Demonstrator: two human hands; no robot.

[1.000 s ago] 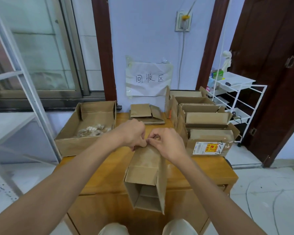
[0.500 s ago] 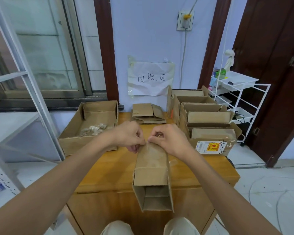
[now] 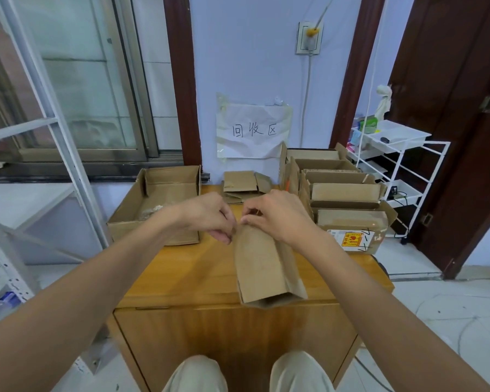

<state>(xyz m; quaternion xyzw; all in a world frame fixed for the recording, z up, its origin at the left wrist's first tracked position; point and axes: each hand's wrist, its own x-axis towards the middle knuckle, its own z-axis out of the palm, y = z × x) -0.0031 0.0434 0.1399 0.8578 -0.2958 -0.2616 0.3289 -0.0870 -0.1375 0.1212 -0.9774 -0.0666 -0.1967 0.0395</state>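
A wooden table (image 3: 181,273) is seen, on which a small cardboard box (image 3: 263,267) is laid lengthwise (open end at the near edge). Its far end is pinched by the left hand (image 3: 207,215) and right hand (image 3: 277,213), fingers curled tight.

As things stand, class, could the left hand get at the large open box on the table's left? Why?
Probably yes: the large open box sits beside the left hand, nothing between, though it must first release the narrow carton.
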